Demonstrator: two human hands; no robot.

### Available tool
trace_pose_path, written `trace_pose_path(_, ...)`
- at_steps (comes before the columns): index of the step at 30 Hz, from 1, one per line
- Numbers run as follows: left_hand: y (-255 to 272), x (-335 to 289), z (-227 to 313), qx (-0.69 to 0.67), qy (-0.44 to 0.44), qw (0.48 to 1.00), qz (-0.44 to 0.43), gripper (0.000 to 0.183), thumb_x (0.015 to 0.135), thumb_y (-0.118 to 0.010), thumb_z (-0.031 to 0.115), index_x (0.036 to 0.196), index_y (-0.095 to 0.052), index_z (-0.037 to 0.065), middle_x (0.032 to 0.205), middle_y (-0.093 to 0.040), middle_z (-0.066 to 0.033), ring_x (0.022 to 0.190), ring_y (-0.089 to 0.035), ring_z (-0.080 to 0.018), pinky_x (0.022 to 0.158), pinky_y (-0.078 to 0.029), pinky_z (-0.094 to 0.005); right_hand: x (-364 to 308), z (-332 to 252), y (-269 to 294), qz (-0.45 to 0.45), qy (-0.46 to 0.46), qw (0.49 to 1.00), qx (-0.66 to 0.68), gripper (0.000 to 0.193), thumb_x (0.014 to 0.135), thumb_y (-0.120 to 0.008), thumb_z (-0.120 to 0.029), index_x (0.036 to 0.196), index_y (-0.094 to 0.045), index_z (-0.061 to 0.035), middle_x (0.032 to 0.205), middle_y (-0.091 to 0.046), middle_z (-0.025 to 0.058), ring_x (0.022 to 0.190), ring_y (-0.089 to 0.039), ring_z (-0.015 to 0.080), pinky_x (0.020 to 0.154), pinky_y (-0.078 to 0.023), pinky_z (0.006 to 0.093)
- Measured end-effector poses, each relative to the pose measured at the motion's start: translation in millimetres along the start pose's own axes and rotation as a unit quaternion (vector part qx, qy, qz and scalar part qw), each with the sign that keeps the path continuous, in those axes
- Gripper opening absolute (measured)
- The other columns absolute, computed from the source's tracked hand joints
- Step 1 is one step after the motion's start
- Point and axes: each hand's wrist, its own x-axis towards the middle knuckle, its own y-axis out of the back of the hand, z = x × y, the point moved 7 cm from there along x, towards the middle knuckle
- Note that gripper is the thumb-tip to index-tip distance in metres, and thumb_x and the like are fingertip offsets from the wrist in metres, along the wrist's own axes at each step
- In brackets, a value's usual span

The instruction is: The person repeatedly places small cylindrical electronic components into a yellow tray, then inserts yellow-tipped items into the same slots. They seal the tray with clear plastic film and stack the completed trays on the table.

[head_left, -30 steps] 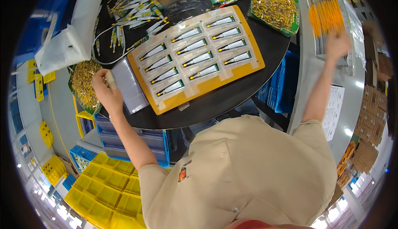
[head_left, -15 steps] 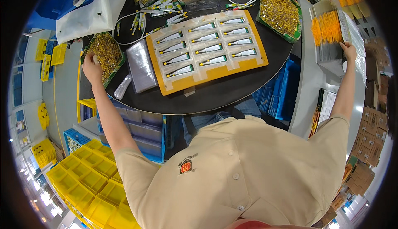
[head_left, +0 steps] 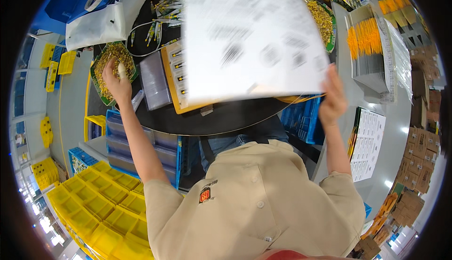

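Observation:
A large white printed card (head_left: pixel 263 38), blurred by motion, is gripped at its right edge by my right hand (head_left: pixel 333 97). It hangs over the round black table and covers most of the yellow tray (head_left: pixel 181 105). Only the tray's left side shows, with a few small tubes (head_left: pixel 179 65) in its column of slots. At the left, my left hand (head_left: pixel 117 82) is over a green-edged tray of small yellow pieces (head_left: pixel 113 55). A pale covering wraps one of its fingers, and the fingers look apart with nothing visible in them.
Clear plastic sheets (head_left: pixel 154 81) lie beside the yellow tray. Loose tubes (head_left: pixel 165 5) and a white cable are behind. A second tray of yellow pieces (head_left: pixel 322 22) is at the far right. Upright cards with orange parts (head_left: pixel 367 43) stand on the grey side table; yellow crates (head_left: pixel 103 203) fill the lower left.
My right hand has swung inward from the card stack, bringing a white card over the yellow tray. My left hand has shifted slightly right, its fingers now spread over the small pieces.

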Motion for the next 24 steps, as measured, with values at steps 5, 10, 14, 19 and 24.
trace_pose_path(5,-62.9,3.2,81.7,-0.033,-0.105,0.989,-0.093,0.039,0.096,-0.056,0.016,0.132,-0.055,0.004,0.134,-0.054,-0.0219,0.125,-0.050,-0.0382,0.107,-0.038,-0.0440,-64.2,-34.4,-73.4,-0.169,0.100,0.980,-0.029,0.029,0.080,-0.069,-0.009,0.103,-0.078,-0.0241,0.122,-0.068,-0.0003,0.126,-0.056,0.0266,0.116,-0.031,0.0475)
trace_pose_path(10,-162.8,-87.5,150.3,0.139,-0.165,0.906,-0.363,0.062,0.094,-0.057,0.038,0.149,-0.040,0.017,0.158,-0.026,-0.0196,0.147,-0.019,-0.0400,0.116,-0.013,-0.0628,-89.2,-30.3,-99.2,-0.266,0.070,0.961,0.017,0.034,0.083,-0.068,-0.005,0.111,-0.075,-0.0237,0.129,-0.064,-0.0024,0.132,-0.048,0.0261,0.116,-0.028,0.0502)
trace_pose_path(14,-174.8,-110.1,153.2,0.150,-0.139,0.907,-0.368,0.064,0.095,-0.051,0.049,0.151,-0.039,0.019,0.160,-0.022,-0.0185,0.149,-0.013,-0.0403,0.115,-0.001,-0.0657,-79.5,-1.3,-103.9,-0.372,0.018,0.926,0.056,0.035,0.075,-0.075,-0.018,0.110,-0.072,-0.0167,0.133,-0.061,0.0042,0.134,-0.045,0.0308,0.115,-0.027,0.0532)
trace_pose_path(19,-174.7,-108.8,148.8,0.140,-0.133,0.914,-0.356,0.064,0.095,-0.051,0.052,0.151,-0.039,0.022,0.161,-0.023,-0.0159,0.149,-0.014,-0.0381,0.115,0.000,-0.0661,-38.9,159.3,-46.1,-0.009,-0.224,0.966,-0.130,0.023,0.099,-0.053,-0.015,0.113,-0.066,-0.0041,0.113,-0.066,0.0138,0.111,-0.058,0.0290,0.102,-0.040,0.0390)
trace_pose_path(24,-180.0,-107.0,147.8,0.144,-0.108,0.919,-0.351,0.063,0.095,-0.048,0.054,0.150,-0.040,0.025,0.161,-0.023,-0.0132,0.150,-0.013,-0.0350,0.113,0.001,-0.0697,-98.9,348.0,-24.7,0.263,-0.608,0.711,0.236,0.038,0.099,-0.053,-0.039,0.123,-0.059,-0.0098,0.108,-0.063,0.0054,0.094,-0.059,0.0180,0.073,-0.046,0.0310)
